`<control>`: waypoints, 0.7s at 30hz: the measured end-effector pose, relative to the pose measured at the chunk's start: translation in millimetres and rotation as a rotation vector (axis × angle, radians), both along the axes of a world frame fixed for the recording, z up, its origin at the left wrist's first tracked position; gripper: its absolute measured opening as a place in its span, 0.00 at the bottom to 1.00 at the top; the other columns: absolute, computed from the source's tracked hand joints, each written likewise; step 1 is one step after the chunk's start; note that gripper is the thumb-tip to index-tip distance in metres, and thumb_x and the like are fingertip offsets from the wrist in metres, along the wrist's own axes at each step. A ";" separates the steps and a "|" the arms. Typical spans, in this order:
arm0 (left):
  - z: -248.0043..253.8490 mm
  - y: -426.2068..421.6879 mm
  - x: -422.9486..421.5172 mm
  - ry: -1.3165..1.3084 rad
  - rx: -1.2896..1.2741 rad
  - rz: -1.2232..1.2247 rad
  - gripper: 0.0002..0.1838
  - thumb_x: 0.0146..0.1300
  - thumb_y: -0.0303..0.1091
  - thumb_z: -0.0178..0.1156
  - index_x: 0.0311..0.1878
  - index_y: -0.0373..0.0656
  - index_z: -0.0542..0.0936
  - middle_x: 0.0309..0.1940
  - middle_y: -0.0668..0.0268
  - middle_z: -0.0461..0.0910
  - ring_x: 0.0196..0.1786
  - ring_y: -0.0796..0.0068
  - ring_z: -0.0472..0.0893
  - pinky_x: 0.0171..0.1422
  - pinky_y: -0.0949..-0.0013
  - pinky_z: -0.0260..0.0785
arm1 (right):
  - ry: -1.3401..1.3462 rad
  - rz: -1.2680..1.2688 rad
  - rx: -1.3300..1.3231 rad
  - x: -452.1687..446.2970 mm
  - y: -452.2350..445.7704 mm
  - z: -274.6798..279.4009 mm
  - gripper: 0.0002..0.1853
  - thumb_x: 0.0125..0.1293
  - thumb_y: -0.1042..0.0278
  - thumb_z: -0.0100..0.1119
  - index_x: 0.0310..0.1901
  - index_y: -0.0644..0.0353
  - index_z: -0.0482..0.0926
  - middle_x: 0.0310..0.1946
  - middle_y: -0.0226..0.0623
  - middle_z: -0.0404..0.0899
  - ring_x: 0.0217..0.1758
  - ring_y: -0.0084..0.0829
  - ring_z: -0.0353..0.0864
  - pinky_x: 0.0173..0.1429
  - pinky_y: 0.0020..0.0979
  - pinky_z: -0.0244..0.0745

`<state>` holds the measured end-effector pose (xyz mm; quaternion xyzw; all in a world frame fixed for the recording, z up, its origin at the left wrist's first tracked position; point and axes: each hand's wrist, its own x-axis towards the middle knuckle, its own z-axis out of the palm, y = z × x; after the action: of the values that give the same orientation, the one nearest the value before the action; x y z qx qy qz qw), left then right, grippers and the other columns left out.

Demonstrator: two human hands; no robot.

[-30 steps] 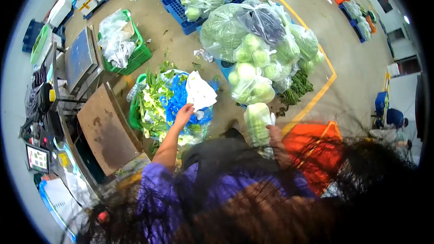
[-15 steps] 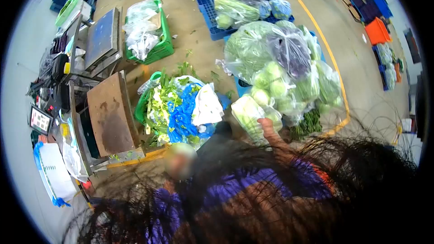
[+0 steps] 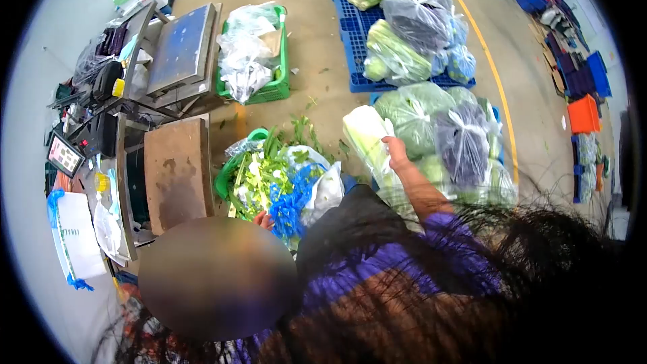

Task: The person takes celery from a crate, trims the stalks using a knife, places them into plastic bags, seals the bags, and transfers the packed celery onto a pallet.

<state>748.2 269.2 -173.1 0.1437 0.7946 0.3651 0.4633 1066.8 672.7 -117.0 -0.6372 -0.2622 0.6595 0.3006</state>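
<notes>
My right hand (image 3: 399,153) is closed on a clear plastic bag of pale napa cabbage (image 3: 364,133), lifted at the near left side of the piled produce. Just beyond my fingers lie a bag of green vegetables (image 3: 412,111) and a bag of dark purple vegetables (image 3: 463,141). Only a few fingertips of my left hand (image 3: 264,220) show, at the near edge of a green basket (image 3: 222,180); a blurred round patch covers the rest, so its grip is hidden. Leafy trimmings (image 3: 259,172) and a crumpled blue plastic bag (image 3: 293,195) fill that basket.
A second green crate (image 3: 286,81) holds clear bags. Farther off, a blue pallet (image 3: 354,47) carries bagged vegetables. On the left stand a brown-topped platform (image 3: 176,175), a metal scale (image 3: 180,50) and a tablet screen (image 3: 65,154). A yellow line (image 3: 495,71) runs along the floor.
My right hand has raised the bagged napa cabbage up and away from me, beside the pile. Fingertips of my left hand now show by the basket. The whole view has shifted.
</notes>
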 end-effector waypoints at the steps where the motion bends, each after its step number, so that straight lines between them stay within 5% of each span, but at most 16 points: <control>1: 6.1 13.0 -6.2 0.003 0.014 0.025 0.17 0.60 0.36 0.57 0.51 0.40 0.75 0.34 0.66 0.78 0.34 0.78 0.75 0.40 0.73 0.68 | 0.021 0.000 0.003 -10.9 24.5 -13.0 0.15 0.47 0.68 0.58 0.36 0.70 0.76 0.29 0.38 0.73 0.28 0.28 0.67 0.34 0.31 0.62; 6: 4.1 59.9 -13.8 0.003 -0.024 0.175 0.17 0.61 0.36 0.57 0.52 0.41 0.74 0.34 0.66 0.77 0.34 0.78 0.75 0.40 0.73 0.68 | -0.046 0.121 -0.008 -67.7 131.5 -40.9 0.17 0.51 0.69 0.56 0.42 0.70 0.75 0.36 0.41 0.74 0.38 0.36 0.73 0.43 0.36 0.70; 9: -12.2 115.4 -11.2 -0.020 -0.079 0.250 0.17 0.61 0.36 0.57 0.52 0.41 0.74 0.34 0.66 0.77 0.34 0.78 0.75 0.40 0.72 0.68 | 0.095 0.118 -0.161 -101.0 214.6 -122.0 0.18 0.51 0.70 0.55 0.44 0.70 0.74 0.38 0.41 0.75 0.41 0.38 0.75 0.47 0.37 0.71; 10: -19.4 143.7 -13.3 -0.032 -0.105 0.275 0.17 0.61 0.36 0.57 0.52 0.41 0.74 0.34 0.66 0.77 0.34 0.78 0.75 0.40 0.72 0.68 | 0.080 0.106 -0.120 -121.5 239.7 -152.2 0.17 0.46 0.67 0.59 0.37 0.69 0.78 0.29 0.39 0.76 0.28 0.28 0.69 0.34 0.31 0.64; 11: -21.6 171.3 -14.0 -0.049 -0.129 0.291 0.17 0.61 0.36 0.57 0.52 0.41 0.74 0.34 0.66 0.77 0.34 0.78 0.75 0.40 0.72 0.68 | 0.060 0.135 -0.105 -128.2 256.5 -173.4 0.16 0.46 0.67 0.59 0.36 0.70 0.79 0.30 0.41 0.77 0.29 0.30 0.71 0.36 0.32 0.65; 18: -16.2 359.3 -52.9 -0.104 -0.118 0.267 0.17 0.61 0.36 0.56 0.52 0.41 0.74 0.34 0.67 0.77 0.34 0.78 0.75 0.40 0.72 0.68 | -0.165 0.331 -0.081 -187.2 398.7 -181.5 0.18 0.46 0.65 0.59 0.36 0.73 0.79 0.36 0.50 0.79 0.40 0.43 0.77 0.45 0.35 0.67; 21: -13.8 409.8 -62.9 -0.130 -0.109 0.225 0.17 0.61 0.36 0.56 0.53 0.41 0.74 0.34 0.67 0.77 0.34 0.78 0.75 0.40 0.72 0.68 | -0.026 0.259 -0.157 -212.5 458.8 -168.2 0.18 0.46 0.65 0.59 0.36 0.73 0.78 0.38 0.50 0.79 0.41 0.40 0.76 0.46 0.35 0.67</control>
<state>685.3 679.0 -186.9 0.0042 0.7926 0.3797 0.4770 854.3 1131.5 -285.3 -0.6280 -0.2937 0.7030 0.1586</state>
